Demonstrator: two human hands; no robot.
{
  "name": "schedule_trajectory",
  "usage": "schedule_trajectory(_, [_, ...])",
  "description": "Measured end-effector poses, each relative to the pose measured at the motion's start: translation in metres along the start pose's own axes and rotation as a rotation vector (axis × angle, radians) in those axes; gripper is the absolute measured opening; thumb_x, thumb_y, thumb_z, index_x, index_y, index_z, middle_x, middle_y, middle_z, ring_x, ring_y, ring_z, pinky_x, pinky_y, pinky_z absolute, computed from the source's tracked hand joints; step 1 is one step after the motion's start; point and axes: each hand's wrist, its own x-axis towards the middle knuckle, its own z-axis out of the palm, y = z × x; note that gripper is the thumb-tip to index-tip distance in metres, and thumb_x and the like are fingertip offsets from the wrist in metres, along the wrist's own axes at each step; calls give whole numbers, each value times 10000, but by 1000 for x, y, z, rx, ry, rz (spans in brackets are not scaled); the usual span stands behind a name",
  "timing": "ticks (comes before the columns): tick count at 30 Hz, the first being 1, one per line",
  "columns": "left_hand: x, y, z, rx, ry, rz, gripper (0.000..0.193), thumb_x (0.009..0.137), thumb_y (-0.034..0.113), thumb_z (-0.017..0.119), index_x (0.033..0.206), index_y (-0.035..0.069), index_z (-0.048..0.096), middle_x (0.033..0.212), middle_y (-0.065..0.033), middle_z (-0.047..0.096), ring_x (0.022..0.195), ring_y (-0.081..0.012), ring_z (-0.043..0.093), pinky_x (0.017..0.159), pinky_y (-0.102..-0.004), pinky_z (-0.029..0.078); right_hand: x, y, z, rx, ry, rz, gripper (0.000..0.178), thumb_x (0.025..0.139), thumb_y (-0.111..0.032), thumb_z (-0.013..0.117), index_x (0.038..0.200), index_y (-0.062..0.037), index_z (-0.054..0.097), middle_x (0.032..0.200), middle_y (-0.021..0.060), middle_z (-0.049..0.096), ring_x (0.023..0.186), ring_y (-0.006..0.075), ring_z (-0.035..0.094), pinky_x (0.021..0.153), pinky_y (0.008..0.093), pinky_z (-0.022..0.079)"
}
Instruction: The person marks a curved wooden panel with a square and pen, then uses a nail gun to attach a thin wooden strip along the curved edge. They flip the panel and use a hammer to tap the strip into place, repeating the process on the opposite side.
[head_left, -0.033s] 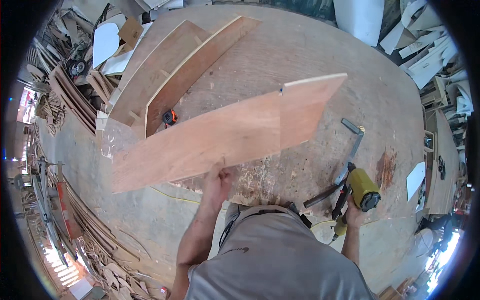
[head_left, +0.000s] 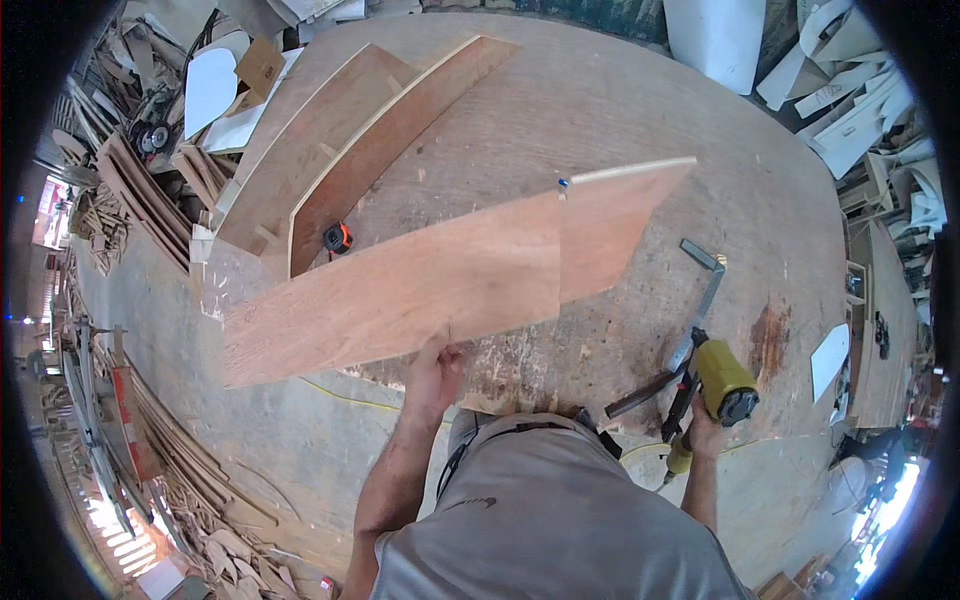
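My left hand [head_left: 435, 375] grips the near edge of a long plywood board [head_left: 420, 275] with its fingers closed. The board lies slantwise in front of me, its left end reaching past the table edge. Its right part [head_left: 622, 225] looks like a second, overlapping piece with a pale strip along the far edge. A small blue spot shows where that strip begins. In my right hand [head_left: 706, 432] is a yellow-green nail gun [head_left: 726, 382], held by its grip at the table's near right edge. Its nose lies beside a metal square [head_left: 708, 295] and a dark bar [head_left: 640, 394].
A curved plywood frame [head_left: 350, 155] with cross blocks stands on the worktable [head_left: 590, 90] at the far left. Beside it sits an orange-and-black tape measure [head_left: 338, 237]. A yellow hose [head_left: 350, 394] runs below the table edge. Wood offcuts [head_left: 150, 200] pile up at left.
The board's right end has dropped slightly toward me, and the joint between its two pieces shows more plainly. Both hands keep their holds.
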Motion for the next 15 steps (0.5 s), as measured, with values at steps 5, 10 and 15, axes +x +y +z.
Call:
schedule_trajectory(5, [-26, -29, -12, -81, -213, -23, 390, 936, 211, 642, 1291, 85, 540, 1263, -68, 620, 1065, -189, 615, 768, -330, 496, -6, 29, -8, -34, -14, -29, 454, 834, -206, 751, 1227, -27, 612, 1182, 113, 661, 1095, 265, 617, 963, 403, 469])
schedule_trajectory(10, [-49, -36, -36, -58, -194, -143, 408, 951, 245, 626, 1317, 89, 540, 1276, -77, 625, 1153, -220, 591, 918, -385, 485, -19, 25, -8, -72, -106, 174, 457, 858, -233, 742, 1242, -26, 605, 1203, 123, 659, 1149, 276, 603, 998, 412, 446])
schedule_trajectory(15, [-48, -24, -37, 18, -139, -183, 452, 959, 325, 609, 1334, 87, 526, 1231, -69, 652, 1117, -233, 618, 932, -376, 486, -27, 38, 4, 23, -152, 170, 356, 836, -232, 738, 1105, -17, 646, 1039, 82, 672, 957, 202, 617, 854, 353, 478])
